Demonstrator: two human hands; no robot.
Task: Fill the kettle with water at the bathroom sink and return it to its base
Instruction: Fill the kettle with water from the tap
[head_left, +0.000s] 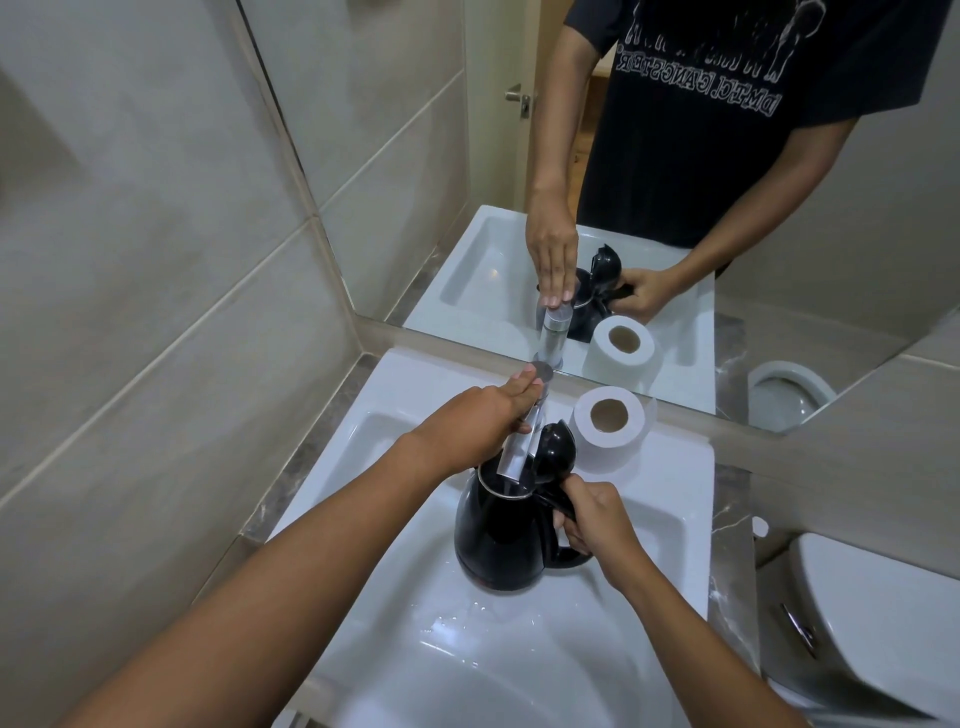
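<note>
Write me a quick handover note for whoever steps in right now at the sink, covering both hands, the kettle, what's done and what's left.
Left hand: lying on top of the faucet lever, palm down, not gripping anything.
Right hand: closed around the kettle handle.
Kettle: black, upright in the sink basin, lid flipped open, mouth directly under the faucet spout.
Toilet paper roll stands on the sink ledge behind the kettle.
Done: kettle brought to the sink, opened and lined up under the spout.
Unclear: the fill level cannot be seen; droplets lie in the basin.
Left: finish filling, shut the tap, close the lid, return the kettle to its base, which is out of view.
</note>
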